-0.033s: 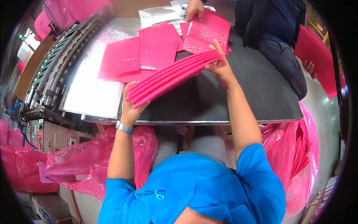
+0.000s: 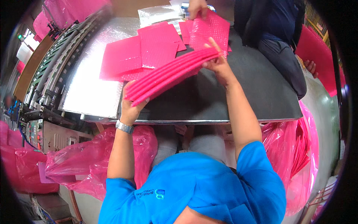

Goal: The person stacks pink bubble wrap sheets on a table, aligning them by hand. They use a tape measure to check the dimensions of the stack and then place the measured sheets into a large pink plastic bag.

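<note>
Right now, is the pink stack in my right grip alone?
No, your left grip holds one end of the pink stack and your right grip holds the other.

The bench [image 2: 257, 84] over here has a flat black top, with a big shiny silver sheet [image 2: 89, 91] lying on its left side, some flat pink bubble bags [image 2: 158, 48] partly covering that sheet, and see-through plastic [image 2: 158, 14] near the far edge.
</note>
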The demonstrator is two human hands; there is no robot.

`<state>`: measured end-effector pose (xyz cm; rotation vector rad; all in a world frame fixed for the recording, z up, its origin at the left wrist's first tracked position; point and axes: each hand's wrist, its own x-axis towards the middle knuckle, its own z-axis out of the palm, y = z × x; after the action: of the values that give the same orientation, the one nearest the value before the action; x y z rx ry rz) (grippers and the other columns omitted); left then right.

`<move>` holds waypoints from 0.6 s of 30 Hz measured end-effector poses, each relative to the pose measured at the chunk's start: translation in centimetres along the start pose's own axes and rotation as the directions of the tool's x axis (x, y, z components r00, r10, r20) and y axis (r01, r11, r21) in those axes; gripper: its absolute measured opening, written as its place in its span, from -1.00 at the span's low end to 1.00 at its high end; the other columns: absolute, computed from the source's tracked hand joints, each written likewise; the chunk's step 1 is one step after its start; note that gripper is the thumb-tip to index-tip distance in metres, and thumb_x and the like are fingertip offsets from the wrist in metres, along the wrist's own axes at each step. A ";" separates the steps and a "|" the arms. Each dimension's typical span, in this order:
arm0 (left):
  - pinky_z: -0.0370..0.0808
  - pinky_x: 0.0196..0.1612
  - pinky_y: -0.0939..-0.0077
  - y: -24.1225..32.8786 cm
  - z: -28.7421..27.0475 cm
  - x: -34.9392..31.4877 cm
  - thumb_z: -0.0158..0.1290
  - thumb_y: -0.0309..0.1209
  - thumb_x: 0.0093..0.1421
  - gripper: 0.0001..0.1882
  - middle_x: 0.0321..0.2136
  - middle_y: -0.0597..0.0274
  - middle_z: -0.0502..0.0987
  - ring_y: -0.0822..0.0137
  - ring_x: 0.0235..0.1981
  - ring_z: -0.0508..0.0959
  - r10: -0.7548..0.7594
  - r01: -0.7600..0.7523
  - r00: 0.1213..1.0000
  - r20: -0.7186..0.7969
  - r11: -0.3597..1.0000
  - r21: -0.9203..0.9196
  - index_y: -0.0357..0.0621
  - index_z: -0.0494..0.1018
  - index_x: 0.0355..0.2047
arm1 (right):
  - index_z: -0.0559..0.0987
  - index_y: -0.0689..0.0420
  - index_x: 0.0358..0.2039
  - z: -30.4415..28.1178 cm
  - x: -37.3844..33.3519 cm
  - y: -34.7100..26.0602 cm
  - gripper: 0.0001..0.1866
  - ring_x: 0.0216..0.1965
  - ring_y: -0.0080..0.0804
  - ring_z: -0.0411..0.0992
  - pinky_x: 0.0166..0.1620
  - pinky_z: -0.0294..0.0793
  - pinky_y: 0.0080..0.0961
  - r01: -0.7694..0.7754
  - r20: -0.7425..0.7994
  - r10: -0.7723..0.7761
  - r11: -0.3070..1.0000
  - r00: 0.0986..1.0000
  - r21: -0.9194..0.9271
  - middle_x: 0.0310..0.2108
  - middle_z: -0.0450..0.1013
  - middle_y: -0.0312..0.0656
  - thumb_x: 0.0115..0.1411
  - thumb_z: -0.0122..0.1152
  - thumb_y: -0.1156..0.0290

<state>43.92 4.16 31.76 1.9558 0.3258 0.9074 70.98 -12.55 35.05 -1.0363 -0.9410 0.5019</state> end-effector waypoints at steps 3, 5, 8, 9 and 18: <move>0.35 -0.08 0.46 0.0 0.0 0.1 0.17 -0.51 -0.05 -0.63 -0.24 0.17 0.48 0.33 -0.19 0.46 -0.044 0.043 0.999 -0.030 0.998 -0.044 -0.26 0.40 -0.18 | 0.05 0.04 0.20 0.4 1.0 -0.2 -0.05 0.07 -0.37 0.20 0.09 0.19 -0.42 -0.048 0.019 0.047 0.998 0.999 0.044 0.05 0.22 -0.17 -0.18 0.39 0.51; 0.35 -0.11 0.45 -0.6 -0.2 0.0 0.16 -0.53 -0.05 -0.66 -0.25 0.18 0.49 0.32 -0.21 0.46 -0.049 0.042 0.996 -0.075 0.995 -0.095 -0.25 0.43 -0.21 | 0.14 0.12 0.14 1.0 1.2 -0.3 -0.14 -0.01 -0.42 0.29 0.07 0.23 -0.46 -0.036 0.025 0.034 0.997 0.999 0.073 -0.08 0.36 -0.22 -0.18 0.39 0.50; 0.35 -0.11 0.45 -0.5 -0.6 -0.1 0.16 -0.55 -0.06 -0.67 -0.25 0.19 0.49 0.32 -0.20 0.46 -0.076 0.070 0.995 -0.058 0.992 -0.105 -0.24 0.43 -0.21 | 0.17 0.14 0.13 1.6 0.9 -0.3 -0.20 -0.02 -0.43 0.29 0.08 0.18 -0.45 -0.036 0.019 0.034 0.997 0.999 0.064 -0.09 0.37 -0.24 -0.13 0.35 0.48; 0.35 -0.11 0.45 -0.5 -0.6 -0.1 0.15 -0.55 -0.06 -0.67 -0.25 0.19 0.49 0.32 -0.21 0.45 -0.067 0.062 0.996 -0.055 0.994 -0.095 -0.24 0.43 -0.22 | 0.20 0.14 0.11 1.5 0.8 0.1 -0.25 -0.03 -0.44 0.30 0.07 0.19 -0.46 -0.035 0.019 0.034 0.997 0.999 0.063 -0.10 0.37 -0.25 -0.11 0.34 0.49; 0.35 -0.12 0.45 -0.2 -0.4 0.3 0.13 -0.60 -0.06 -0.67 -0.26 0.20 0.48 0.33 -0.22 0.45 -0.025 0.023 0.997 -0.070 0.999 -0.026 -0.24 0.43 -0.22 | 0.39 0.16 -0.12 1.4 0.6 2.0 -0.53 -0.12 -0.44 0.37 0.01 0.28 -0.47 -0.047 -0.003 0.047 0.997 0.999 0.057 -0.18 0.43 -0.24 -0.09 0.30 0.54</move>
<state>43.89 4.67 31.87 1.8958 0.3758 0.9621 70.28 -10.51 33.81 -1.0097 -0.8954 0.5625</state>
